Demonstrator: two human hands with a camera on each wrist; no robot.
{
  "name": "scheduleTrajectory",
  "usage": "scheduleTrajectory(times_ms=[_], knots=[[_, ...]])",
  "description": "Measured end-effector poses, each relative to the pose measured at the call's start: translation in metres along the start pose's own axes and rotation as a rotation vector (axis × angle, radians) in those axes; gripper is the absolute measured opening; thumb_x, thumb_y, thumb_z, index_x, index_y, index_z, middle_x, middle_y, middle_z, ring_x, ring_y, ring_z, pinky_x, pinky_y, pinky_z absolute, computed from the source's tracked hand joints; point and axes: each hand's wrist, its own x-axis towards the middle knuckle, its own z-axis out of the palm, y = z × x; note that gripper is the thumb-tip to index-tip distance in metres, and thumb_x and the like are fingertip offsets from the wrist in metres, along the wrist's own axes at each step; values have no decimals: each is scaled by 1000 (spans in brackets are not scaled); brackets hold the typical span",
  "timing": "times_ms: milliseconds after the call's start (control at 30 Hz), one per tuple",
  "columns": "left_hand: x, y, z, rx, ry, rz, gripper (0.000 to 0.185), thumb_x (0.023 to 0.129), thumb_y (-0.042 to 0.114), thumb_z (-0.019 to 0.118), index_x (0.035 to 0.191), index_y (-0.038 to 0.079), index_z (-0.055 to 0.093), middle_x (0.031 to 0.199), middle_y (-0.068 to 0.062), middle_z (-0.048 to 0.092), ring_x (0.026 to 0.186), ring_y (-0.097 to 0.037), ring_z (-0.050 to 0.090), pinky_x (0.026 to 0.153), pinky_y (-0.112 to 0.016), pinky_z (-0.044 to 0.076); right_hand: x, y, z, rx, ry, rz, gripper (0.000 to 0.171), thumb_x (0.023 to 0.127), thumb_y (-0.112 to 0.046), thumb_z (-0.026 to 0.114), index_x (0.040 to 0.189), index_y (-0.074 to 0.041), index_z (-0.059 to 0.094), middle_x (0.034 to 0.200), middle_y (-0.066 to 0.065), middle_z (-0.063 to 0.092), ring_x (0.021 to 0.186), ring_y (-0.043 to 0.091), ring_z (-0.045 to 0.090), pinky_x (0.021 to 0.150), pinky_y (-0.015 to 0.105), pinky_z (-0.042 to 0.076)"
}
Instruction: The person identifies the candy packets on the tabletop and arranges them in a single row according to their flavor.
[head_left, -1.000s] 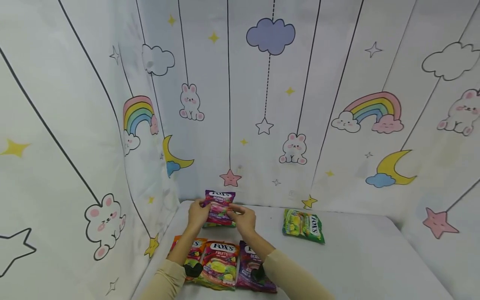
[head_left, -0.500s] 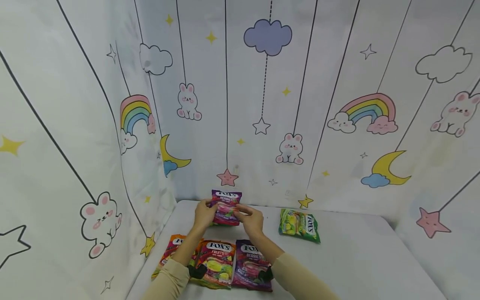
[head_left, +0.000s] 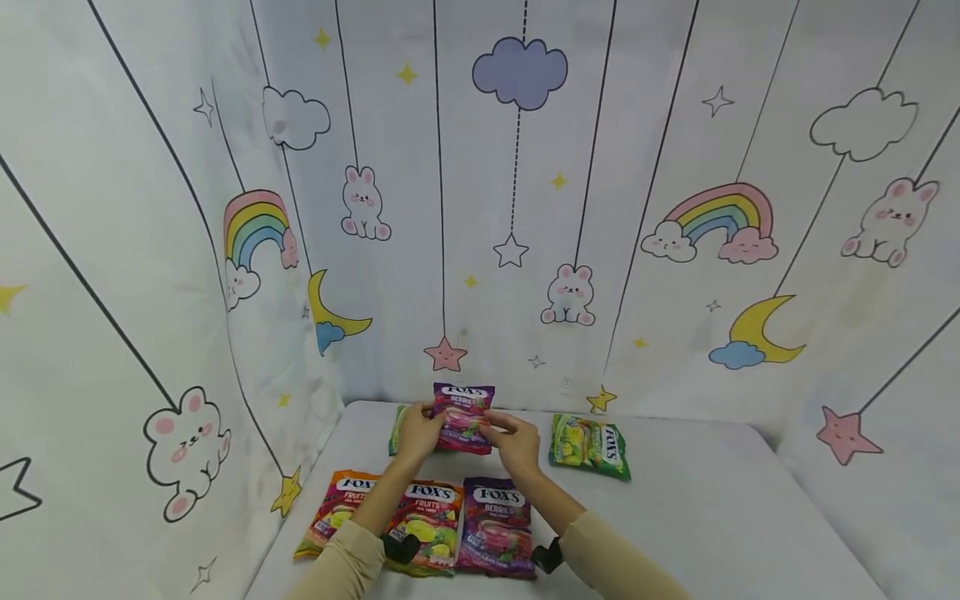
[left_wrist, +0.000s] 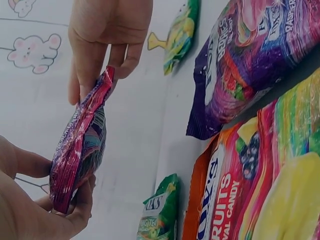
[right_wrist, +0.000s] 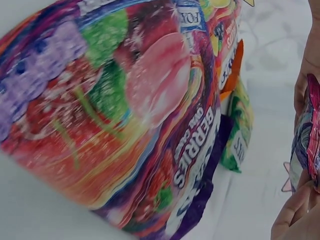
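Observation:
A purple Fox's Berries candy bag (head_left: pixel 463 417) is held upright near the table's back edge. My left hand (head_left: pixel 420 432) pinches its left side and my right hand (head_left: pixel 517 442) pinches its right side. The left wrist view shows this candy bag (left_wrist: pixel 80 145) edge-on, thumb and fingers at either end. Behind the left hand, a green candy bag (head_left: pixel 396 428) shows partly; the rest is hidden by the hand and the held bag. Only part of the right hand (right_wrist: pixel 295 212) appears in the right wrist view.
In front lie an orange Fruits bag (head_left: pixel 333 517), a second Fruits bag (head_left: pixel 427 529) and a purple Berries bag (head_left: pixel 497 529), side by side under the forearms. Another green bag (head_left: pixel 590 447) lies at the back right of the white table (head_left: pixel 697 500). Printed curtains stand behind and left.
Both hands have moved right with the purple candy bag, still gripping both its sides. The green bag behind it now shows at its left. The head view has turned slightly right.

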Motion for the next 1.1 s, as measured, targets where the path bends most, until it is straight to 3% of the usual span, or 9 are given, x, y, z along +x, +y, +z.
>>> scheduleTrajectory(times_ms=[400, 633, 867, 1100], knots=[[-11, 4, 14, -19, -51, -3, 39, 99, 16, 66, 132, -5, 62, 124, -21, 61, 114, -36, 58, 96, -53, 51, -9, -4, -23, 40, -2, 10, 28, 87, -12, 85, 115, -10, 81, 115, 8, 78, 88, 19, 75, 72, 27, 61], [-17, 8, 20, -16, -79, -1, 39, 100, 17, 67, 132, -4, 62, 119, -19, 61, 105, -32, 60, 85, -46, 54, -16, -6, -34, 8, 14, 23, 29, 89, -13, 84, 117, -11, 80, 116, 6, 77, 89, 19, 75, 73, 27, 61], [-26, 10, 27, 3, -93, 23, 42, 98, 19, 70, 132, -4, 62, 124, -22, 64, 115, -37, 61, 95, -53, 53, -22, -3, -48, -2, 18, 39, 27, 90, -15, 83, 117, -14, 80, 117, 6, 77, 89, 20, 75, 73, 27, 60], [-36, 7, 34, -22, -152, 50, 40, 99, 18, 69, 131, -5, 61, 115, -17, 64, 99, -28, 63, 80, -43, 56, -30, -2, -63, -24, 21, 30, 27, 90, -17, 83, 116, -17, 81, 116, 4, 77, 89, 20, 74, 74, 27, 59]])
